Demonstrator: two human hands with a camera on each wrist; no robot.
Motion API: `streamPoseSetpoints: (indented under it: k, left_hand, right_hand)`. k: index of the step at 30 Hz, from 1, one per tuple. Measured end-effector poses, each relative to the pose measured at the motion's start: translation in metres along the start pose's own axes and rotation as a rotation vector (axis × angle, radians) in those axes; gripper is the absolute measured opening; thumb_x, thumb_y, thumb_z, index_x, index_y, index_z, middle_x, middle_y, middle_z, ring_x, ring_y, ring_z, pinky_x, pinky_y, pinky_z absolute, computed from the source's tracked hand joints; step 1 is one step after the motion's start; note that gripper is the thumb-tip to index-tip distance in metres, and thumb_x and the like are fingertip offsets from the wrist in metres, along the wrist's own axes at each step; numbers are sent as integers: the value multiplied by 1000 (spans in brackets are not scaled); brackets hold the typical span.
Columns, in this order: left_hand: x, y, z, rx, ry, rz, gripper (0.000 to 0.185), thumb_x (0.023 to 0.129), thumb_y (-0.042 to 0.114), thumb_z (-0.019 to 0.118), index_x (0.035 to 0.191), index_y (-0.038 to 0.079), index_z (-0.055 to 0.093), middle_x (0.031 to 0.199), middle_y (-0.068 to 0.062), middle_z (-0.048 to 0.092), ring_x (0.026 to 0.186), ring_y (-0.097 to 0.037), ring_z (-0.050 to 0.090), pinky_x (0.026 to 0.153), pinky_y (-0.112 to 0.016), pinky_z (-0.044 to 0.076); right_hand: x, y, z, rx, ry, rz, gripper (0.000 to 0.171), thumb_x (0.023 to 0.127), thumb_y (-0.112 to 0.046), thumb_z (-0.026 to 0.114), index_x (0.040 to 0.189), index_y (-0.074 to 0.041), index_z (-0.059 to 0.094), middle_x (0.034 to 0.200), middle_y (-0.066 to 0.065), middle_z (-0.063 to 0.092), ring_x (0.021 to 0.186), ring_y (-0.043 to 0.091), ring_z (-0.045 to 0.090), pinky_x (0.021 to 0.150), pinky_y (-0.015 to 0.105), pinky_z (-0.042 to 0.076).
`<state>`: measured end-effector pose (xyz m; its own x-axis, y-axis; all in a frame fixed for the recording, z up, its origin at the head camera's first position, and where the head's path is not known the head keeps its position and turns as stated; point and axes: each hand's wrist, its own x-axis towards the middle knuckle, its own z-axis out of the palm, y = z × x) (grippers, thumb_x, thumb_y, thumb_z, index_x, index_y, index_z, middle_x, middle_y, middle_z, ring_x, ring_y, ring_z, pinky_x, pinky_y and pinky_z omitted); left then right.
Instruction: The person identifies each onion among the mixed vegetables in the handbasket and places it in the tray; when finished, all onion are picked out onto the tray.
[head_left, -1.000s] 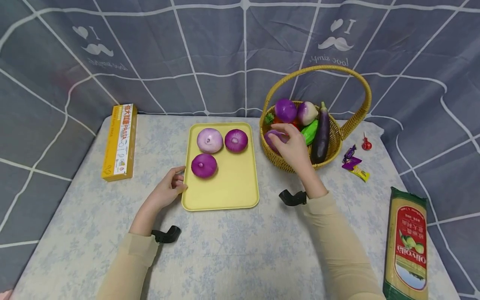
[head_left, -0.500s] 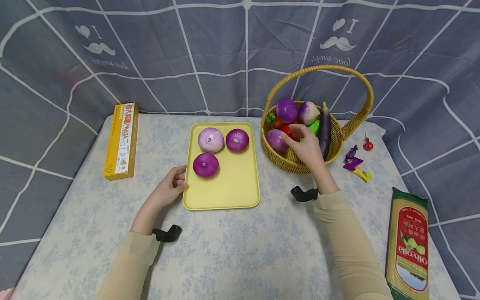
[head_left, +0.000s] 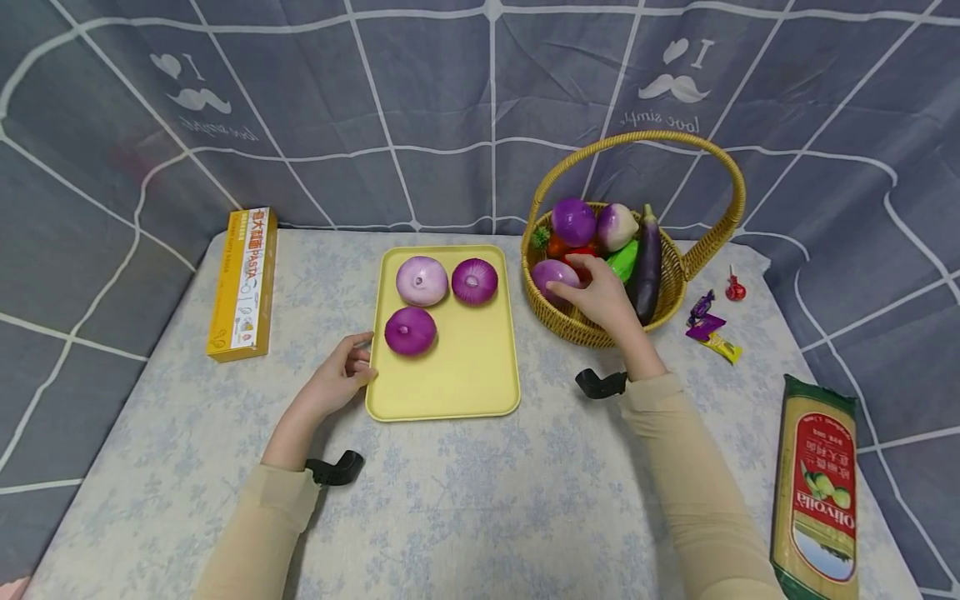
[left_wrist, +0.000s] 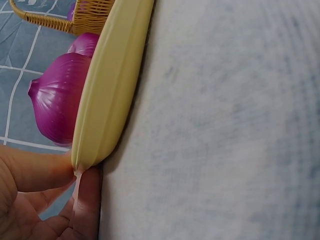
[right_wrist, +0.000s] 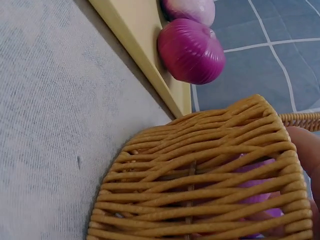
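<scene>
1. The table carries a yellow tray with three onions.
2. The basket stands just right of the tray, within easy reach.
3. The right hand curls its grip around a pale purple onion inside the basket.
4. The left hand pinches the tray's near corner, likely steadying it.

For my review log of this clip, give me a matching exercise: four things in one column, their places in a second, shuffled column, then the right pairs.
Things:
1. yellow pasta box
2. eggplant
3. dark purple onion
4. spaghetti packet

Places:
A. on the yellow tray
B. table's far left side
C. in the wicker basket
D. table's near right edge

Pairs: 1-B, 2-C, 3-A, 4-D
</scene>
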<state>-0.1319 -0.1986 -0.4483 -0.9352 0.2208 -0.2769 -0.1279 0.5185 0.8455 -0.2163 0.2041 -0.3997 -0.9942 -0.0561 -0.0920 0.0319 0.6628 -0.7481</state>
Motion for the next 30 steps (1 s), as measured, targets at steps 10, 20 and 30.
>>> streamPoseSetpoints:
  k: [10,20,30]
  left_hand:
    - [0,-1,1,0,6,4,60,99,4,52,152,-3,24,125,-25,48,109,-30,50,81,-24,45]
    - [0,-4,0,6,6,-2,58,100,4,51,152,-3,25,123,-23,48,102,-23,48,78,-20,44]
    - [1,-1,0,14,6,-2,59,100,4,51,152,-2,25,124,-24,48,107,-27,49,82,-22,44]
  right_hand:
    - [6,0,4,-59,-66,-35,69,89,-32,73,147,-10,43,151,17,42,139,36,39,115,54,31]
    - [8,3,3,49,-88,6,69,83,-28,79,137,-8,40,143,15,45,131,34,44,113,51,35]
    - [-3,0,-13,134,-52,29,72,83,-40,78,142,-18,42,149,10,42,137,32,39,113,56,31]
